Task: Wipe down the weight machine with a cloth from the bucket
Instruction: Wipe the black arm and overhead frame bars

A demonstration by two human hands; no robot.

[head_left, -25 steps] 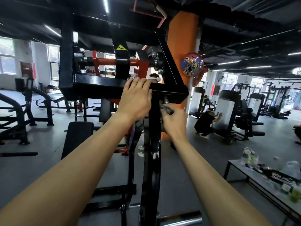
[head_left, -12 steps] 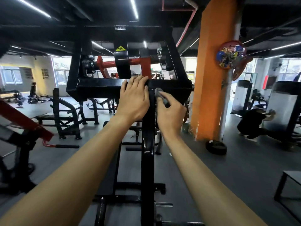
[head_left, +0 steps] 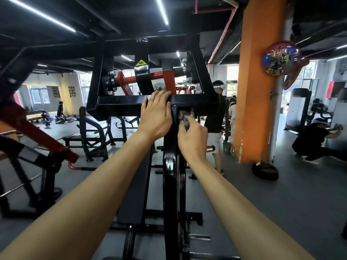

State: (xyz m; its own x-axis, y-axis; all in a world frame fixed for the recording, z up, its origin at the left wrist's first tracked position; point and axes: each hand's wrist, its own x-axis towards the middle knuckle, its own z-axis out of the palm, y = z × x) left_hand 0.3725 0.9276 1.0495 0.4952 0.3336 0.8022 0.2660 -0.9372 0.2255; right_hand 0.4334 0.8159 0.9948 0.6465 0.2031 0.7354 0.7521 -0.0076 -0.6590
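Station: the black weight machine [head_left: 105, 87] fills the middle of the view, with its crossbeam [head_left: 124, 100] at 12 o'clock and its upright post [head_left: 170, 166] running down to 6 o'clock.
Left hand [head_left: 156, 113]: laid flat on the crossbeam just at 11 o'clock of the post top, fingers straight and gripping nothing; judged to be a brace.
Right hand [head_left: 192, 136]: fingers are curled round the cloth, which is pressed against the right face of the post.
Cloth [head_left: 183, 118]: grey, bunched, held at 12 o'clock of the right hand, just beneath the joint of post and crossbeam.
Step in hand: wiping is judged to be under way at the top of the post; the length of post below and the black pad [head_left: 135, 194] at 7 o'clock show no contact at present.
Next move: a stroke down the post, or across the underside of the crossbeam, is called for; pressure should be kept on the cloth and the bolts near the joint worked round.
Risk: the bunched cloth could be snagged on the fittings.
Bucket: a small green container [head_left: 226, 148] stands on the floor at 3 o'clock, near the foot of the orange pillar [head_left: 257, 91]; whether it is the bucket cannot be told.
Surroundings: other people are noted at 3 o'clock, well apart from the work.
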